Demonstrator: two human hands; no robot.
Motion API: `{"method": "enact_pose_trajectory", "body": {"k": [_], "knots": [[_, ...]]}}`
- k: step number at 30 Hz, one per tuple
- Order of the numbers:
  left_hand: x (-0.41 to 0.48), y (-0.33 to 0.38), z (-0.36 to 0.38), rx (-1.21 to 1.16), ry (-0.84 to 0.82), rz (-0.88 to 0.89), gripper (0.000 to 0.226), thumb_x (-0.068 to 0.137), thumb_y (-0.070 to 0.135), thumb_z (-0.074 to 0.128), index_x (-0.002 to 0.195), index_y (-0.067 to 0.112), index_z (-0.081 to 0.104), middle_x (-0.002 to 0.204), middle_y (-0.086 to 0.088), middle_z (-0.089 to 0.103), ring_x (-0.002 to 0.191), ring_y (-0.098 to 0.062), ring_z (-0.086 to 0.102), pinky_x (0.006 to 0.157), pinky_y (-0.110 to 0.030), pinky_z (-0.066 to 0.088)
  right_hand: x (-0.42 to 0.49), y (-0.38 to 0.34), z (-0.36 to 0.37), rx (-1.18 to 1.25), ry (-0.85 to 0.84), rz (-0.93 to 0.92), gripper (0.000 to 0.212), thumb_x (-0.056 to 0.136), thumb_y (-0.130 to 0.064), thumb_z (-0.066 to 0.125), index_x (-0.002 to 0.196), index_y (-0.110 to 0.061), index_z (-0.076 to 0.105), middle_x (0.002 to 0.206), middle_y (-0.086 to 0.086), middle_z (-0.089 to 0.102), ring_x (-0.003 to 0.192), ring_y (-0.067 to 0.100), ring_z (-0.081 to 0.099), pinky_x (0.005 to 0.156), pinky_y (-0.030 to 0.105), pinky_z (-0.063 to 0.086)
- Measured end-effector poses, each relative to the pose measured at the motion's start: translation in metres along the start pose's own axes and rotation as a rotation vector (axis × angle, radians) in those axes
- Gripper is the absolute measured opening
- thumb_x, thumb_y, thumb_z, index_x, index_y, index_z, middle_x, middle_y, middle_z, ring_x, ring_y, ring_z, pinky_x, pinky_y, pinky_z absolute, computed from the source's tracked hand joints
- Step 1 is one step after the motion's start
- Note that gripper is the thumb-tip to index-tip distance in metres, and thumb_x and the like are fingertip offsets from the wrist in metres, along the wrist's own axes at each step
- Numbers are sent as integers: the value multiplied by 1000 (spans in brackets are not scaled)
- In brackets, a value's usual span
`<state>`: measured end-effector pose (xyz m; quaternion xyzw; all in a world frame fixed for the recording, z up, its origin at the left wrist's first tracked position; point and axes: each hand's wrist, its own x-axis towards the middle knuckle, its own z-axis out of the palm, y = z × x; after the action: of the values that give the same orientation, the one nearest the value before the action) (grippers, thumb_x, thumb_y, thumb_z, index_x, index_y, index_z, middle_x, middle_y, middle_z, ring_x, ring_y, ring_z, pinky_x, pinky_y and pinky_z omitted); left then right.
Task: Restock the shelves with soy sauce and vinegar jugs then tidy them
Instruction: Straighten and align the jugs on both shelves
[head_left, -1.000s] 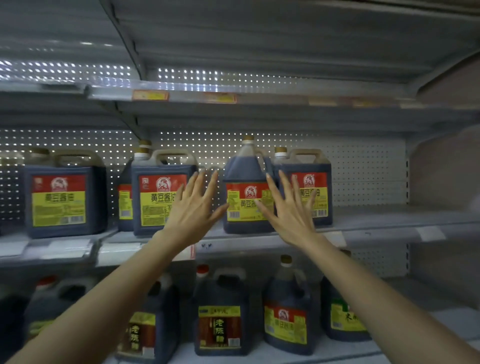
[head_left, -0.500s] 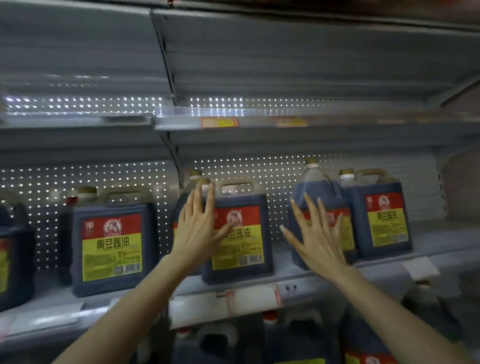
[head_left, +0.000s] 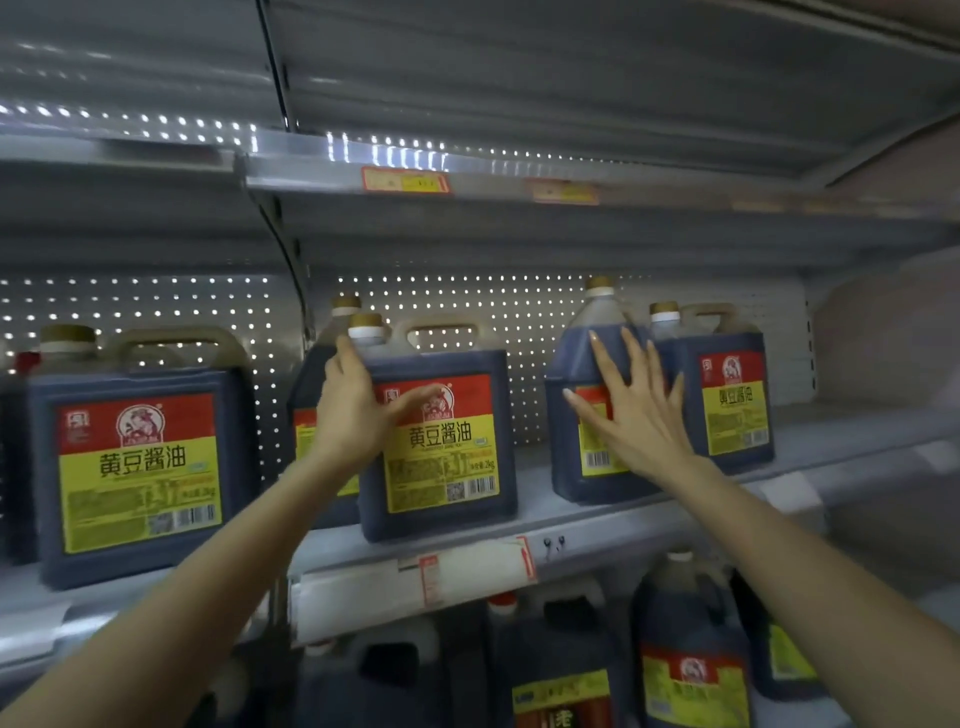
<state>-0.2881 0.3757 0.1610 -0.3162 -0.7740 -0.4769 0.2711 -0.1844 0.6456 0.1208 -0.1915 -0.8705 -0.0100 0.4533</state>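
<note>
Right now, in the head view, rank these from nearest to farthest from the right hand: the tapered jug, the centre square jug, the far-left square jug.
1. tapered jug: directly behind the right hand, right of centre.
2. centre square jug: to the left, gripped by the left hand.
3. far-left square jug: far off to the left.

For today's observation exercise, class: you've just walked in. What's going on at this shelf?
A person is tidying soy sauce jugs on a store shelf. The left hand grips the upper left corner of the square jug, thumb across its label. The right hand lies flat, fingers spread, against the round-shouldered jug beside it. Both jugs stand upright.
</note>
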Motion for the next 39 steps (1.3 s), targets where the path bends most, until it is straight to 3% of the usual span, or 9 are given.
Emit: {"method": "enact_pose_trajectory", "body": {"k": [4,6,12,14,16,20,24,28,39], "knots": [[6,4,-13,61,-77,-18,112,46,61,74,137,13,28,129,-14,50,115,-32,54,94,-51,49,12,-6,4,-6,39,-23,86,78,-83,17,148,-38,-8,158,1,-16,144,27,-16,110,63,-4],[10,7,-16,58,-112,-45,104,53,50,81,136,13,29,127,-12,52,113,-30,56,91,-48,51,18,-8,7,12,82,-39,81,84,-76,26,149,-37,-1,159,2,-11,144,28,-15,110,64,-3],[12,8,-17,46,-130,-47,104,47,47,81,132,11,33,122,-11,55,107,-27,59,87,-42,54,20,-7,18,67,222,-57,69,87,-67,19,149,-36,18,159,4,9,145,29,0,109,62,7],[11,11,-17,81,-137,-38,126,36,61,79,140,11,25,126,-12,53,110,-29,58,90,-46,53,20,-6,20,83,253,-67,67,87,-65,19,148,-36,22,158,5,14,145,31,4,109,60,10],[14,12,-13,107,-163,-33,149,28,75,73,149,21,6,133,-17,48,114,-33,55,93,-50,51,20,-5,22,99,311,-82,62,89,-62,23,146,-36,28,156,5,21,144,32,11,108,59,15],[9,28,1,164,-179,-20,144,41,63,70,147,33,-21,139,-24,37,121,-40,47,101,-53,43,22,-3,26,105,341,-103,58,92,-57,23,146,-35,28,156,2,22,143,31,13,108,56,16],[12,35,16,174,-187,-10,132,55,56,73,149,33,-17,145,-22,29,130,-40,38,108,-52,36,23,0,28,113,339,-109,59,92,-57,20,147,-35,25,157,1,19,144,29,10,110,55,13],[15,39,28,143,-205,-4,137,45,62,69,150,32,-15,150,-22,23,135,-39,34,109,-52,35,23,2,29,115,361,-133,59,93,-56,23,146,-33,29,156,0,21,143,31,13,109,54,16],[19,46,34,98,-170,-12,139,38,60,75,151,28,1,139,-22,36,123,-39,46,101,-53,44,25,10,31,108,345,-172,63,91,-61,22,147,-33,27,157,0,20,144,29,10,109,50,15]]}}
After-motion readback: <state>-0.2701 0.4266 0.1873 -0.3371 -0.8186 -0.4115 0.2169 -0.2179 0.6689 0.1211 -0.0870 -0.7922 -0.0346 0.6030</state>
